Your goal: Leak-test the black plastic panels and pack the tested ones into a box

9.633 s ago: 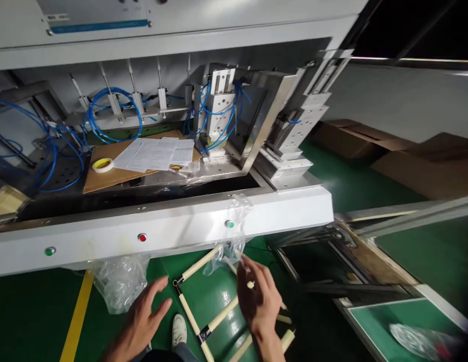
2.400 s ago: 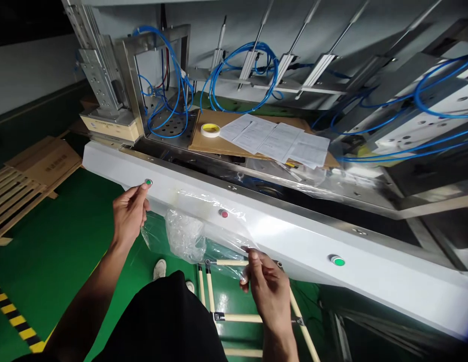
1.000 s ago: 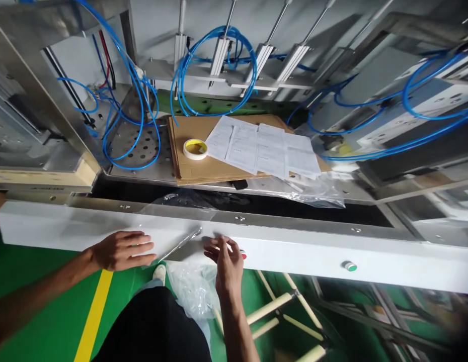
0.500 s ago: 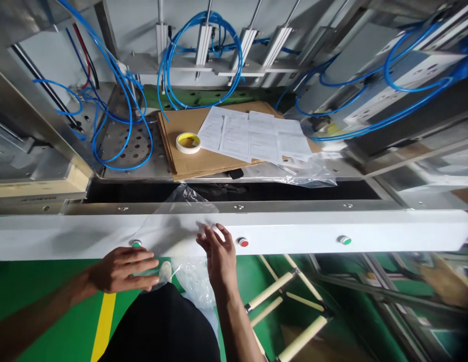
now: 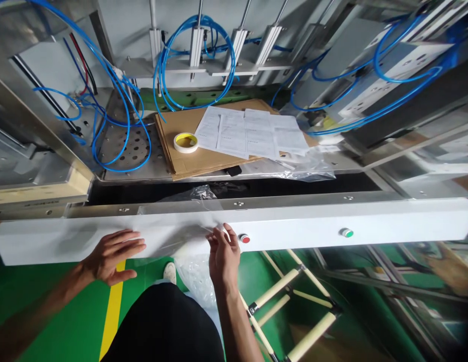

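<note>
A clear plastic bag (image 5: pixel 196 274) drapes over the front of the white panel (image 5: pixel 294 229) and hangs down past its lower edge. My right hand (image 5: pixel 224 251) is closed, fingers and thumb pinching the bag's film beside the red button (image 5: pixel 245 239). To the left, my left hand (image 5: pixel 115 256) is open, its fingers stretched out and the thumb apart. It lies over the left side of the panel, close to the film; whether it touches the film I cannot tell.
Behind the panel, brown cardboard sheets (image 5: pixel 177 163) carry a tape roll (image 5: pixel 186 143) and printed papers (image 5: pixel 249 136). Another clear plastic piece (image 5: pixel 313 170) lies at their right. Blue hoses (image 5: pixel 149 146) loop around. A green button (image 5: pixel 346 233) sits on the right; a tube frame (image 5: pixel 279 287) stands below.
My left hand has moved left and its thumb has spread away from the fingers. The right hand has shifted slightly right with the film, which is now spread wider across the panel.
</note>
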The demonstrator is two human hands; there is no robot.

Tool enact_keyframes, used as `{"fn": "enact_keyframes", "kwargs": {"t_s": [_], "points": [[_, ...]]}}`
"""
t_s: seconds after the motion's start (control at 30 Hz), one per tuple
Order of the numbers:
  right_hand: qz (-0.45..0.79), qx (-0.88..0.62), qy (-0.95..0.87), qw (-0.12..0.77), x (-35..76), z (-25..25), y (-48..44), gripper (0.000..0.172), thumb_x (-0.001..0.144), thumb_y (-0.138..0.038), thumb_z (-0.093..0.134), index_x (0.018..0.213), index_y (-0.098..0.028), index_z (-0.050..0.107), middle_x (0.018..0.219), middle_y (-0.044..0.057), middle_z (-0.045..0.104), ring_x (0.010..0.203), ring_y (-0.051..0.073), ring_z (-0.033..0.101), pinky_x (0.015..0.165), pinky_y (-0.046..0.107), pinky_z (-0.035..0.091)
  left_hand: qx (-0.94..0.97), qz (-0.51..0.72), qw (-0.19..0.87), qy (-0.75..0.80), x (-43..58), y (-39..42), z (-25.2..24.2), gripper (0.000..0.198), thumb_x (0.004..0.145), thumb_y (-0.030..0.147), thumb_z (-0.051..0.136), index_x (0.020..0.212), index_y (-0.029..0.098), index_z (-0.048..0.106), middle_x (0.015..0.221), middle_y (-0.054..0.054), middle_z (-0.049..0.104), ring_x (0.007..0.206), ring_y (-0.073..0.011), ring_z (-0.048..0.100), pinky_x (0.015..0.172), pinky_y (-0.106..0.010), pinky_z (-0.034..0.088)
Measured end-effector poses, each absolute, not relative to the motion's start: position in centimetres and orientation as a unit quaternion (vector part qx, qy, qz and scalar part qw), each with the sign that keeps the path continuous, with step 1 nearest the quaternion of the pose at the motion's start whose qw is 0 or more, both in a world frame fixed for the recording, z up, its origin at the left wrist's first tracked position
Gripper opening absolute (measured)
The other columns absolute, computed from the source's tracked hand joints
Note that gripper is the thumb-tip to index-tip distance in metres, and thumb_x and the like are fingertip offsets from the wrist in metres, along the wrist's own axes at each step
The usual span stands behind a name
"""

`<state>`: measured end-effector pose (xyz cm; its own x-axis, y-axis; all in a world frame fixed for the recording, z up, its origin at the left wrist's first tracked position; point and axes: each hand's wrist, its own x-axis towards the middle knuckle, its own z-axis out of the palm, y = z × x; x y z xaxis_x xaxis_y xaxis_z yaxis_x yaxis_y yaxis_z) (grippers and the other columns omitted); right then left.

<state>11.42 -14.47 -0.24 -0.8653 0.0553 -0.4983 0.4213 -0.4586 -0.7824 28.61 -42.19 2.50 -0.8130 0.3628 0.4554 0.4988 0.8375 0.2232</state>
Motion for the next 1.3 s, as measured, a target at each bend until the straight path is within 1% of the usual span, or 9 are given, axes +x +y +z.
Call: {"fn": "enact_keyframes", "kwargs": {"t_s": [0.2, 0.37, 0.53, 0.63, 0.8, 0.9, 1.03, 1.2, 1.3], "points": [[-0.778, 0.171, 0.602, 0.059, 13.2, -1.4, -14.5, 0.061, 0.074, -0.056, 0.091, 0.121, -0.025, 0.066, 0.083, -0.006, 0.06, 0.079, 0.018, 0.069, 0.085, 0.038, 0.057, -0.057, -0.104, 0.271, -0.955, 26.2, -41.8, 2.9, 0.032, 0.101, 0.025, 0.064, 0.132, 0.024, 0.07, 0.112, -0.009, 0.085, 0.111, -0.0292, 0.078, 0.097, -0.044, 0.062], [-0.738, 0.147, 0.655, 0.072, 13.6, -2.1, -14.0, 0.06, 0.078, -0.064, 0.087, 0.119, -0.023, 0.071, 0.084, -0.004, 0.061, 0.081, 0.019, 0.068, 0.085, 0.037, 0.055, 0.065, -0.082, 0.244, -0.964, 22.4, -40.4, 3.0, 0.018, 0.102, 0.033, 0.067, 0.115, 0.023, 0.074, 0.111, -0.009, 0.083, 0.112, -0.031, 0.074, 0.1, -0.048, 0.056], [-0.714, 0.123, 0.684, 0.088, 13.7, -2.2, -12.8, 0.062, 0.08, -0.069, 0.084, 0.12, -0.022, 0.072, 0.09, 0.002, 0.07, 0.084, 0.022, 0.07, 0.087, 0.04, 0.056, 0.118, -0.089, 0.228, -0.962, 20.7, -39.9, 2.3, 0.014, 0.1, 0.036, 0.068, 0.101, 0.025, 0.077, 0.091, -0.008, 0.077, 0.091, -0.0303, 0.069, 0.09, -0.048, 0.053], [-0.699, 0.117, 0.7, 0.09, 14.1, -2.2, -11.2, 0.065, 0.081, -0.07, 0.083, 0.123, -0.022, 0.072, 0.088, 0.002, 0.071, 0.078, 0.022, 0.069, 0.083, 0.04, 0.057, 0.129, -0.112, 0.225, -0.959, 20.8, -39.7, 1.9, 0.01, 0.099, 0.033, 0.069, 0.094, 0.026, 0.076, 0.094, -0.008, 0.076, 0.091, -0.0297, 0.069, 0.089, -0.048, 0.054], [-0.554, 0.075, 0.824, -0.094, 13.9, -1.3, -9.9, 0.049, 0.095, -0.063, 0.073, 0.118, -0.02, 0.075, 0.083, 0.003, 0.066, 0.075, 0.022, 0.064, 0.078, 0.04, 0.055, 0.155, -0.176, 0.233, -0.944, 20.8, -40.0, 0.9, 0.025, 0.095, 0.032, 0.072, 0.119, 0.025, 0.072, 0.121, -0.01, 0.079, 0.117, -0.0306, 0.072, 0.106, -0.049, 0.055], [-0.436, -0.129, 0.869, -0.193, 11.9, -0.9, -11.6, 0.039, 0.102, -0.053, 0.065, 0.123, -0.022, 0.077, 0.107, 0.013, 0.074, 0.103, 0.03, 0.068, 0.1, 0.051, 0.053, 0.188, -0.214, 0.242, -0.928, 19.7, -40.7, 0.3, 0.036, 0.094, 0.035, 0.074, 0.128, 0.024, 0.069, 0.12, -0.01, 0.082, 0.116, -0.0305, 0.075, 0.107, -0.051, 0.057], [-0.283, -0.303, 0.899, -0.14, 9.1, -2.1, -14.7, 0.06, 0.104, -0.058, 0.059, 0.155, -0.026, 0.059, 0.156, 0.018, 0.06, 0.15, 0.039, 0.048, 0.122, 0.062, 0.037, 0.204, -0.265, 0.235, -0.913, 17.7, -41.3, -0.6, 0.026, 0.088, 0.028, 0.079, 0.114, 0.027, 0.075, 0.094, -0.002, 0.085, 0.093, -0.0261, 0.08, 0.099, -0.049, 0.062], [-0.227, -0.322, 0.911, -0.123, 8.5, -4.6, -15.0, 0.077, 0.103, -0.059, 0.058, 0.169, -0.022, 0.041, 0.172, 0.02, 0.043, 0.16, 0.042, 0.034, 0.127, 0.065, 0.028, 0.22, -0.31, 0.237, -0.894, 17.0, -42.8, -0.9, 0.012, 0.093, 0.026, 0.068, 0.099, 0.024, 0.078, 0.089, -0.003, 0.085, 0.077, -0.0204, 0.081, 0.076, -0.034, 0.066], [-0.221, -0.312, 0.916, -0.12, 8.9, -4.9, -14.6, 0.076, 0.104, -0.061, 0.056, 0.169, -0.024, 0.041, 0.172, 0.019, 0.043, 0.161, 0.042, 0.033, 0.128, 0.069, 0.022, 0.232, -0.304, 0.25, -0.89, 17.6, -43.8, 0.0, 0.019, 0.099, 0.031, 0.063, 0.1, 0.022, 0.078, 0.09, -0.005, 0.085, 0.082, -0.0215, 0.081, 0.075, -0.034, 0.065]]}}
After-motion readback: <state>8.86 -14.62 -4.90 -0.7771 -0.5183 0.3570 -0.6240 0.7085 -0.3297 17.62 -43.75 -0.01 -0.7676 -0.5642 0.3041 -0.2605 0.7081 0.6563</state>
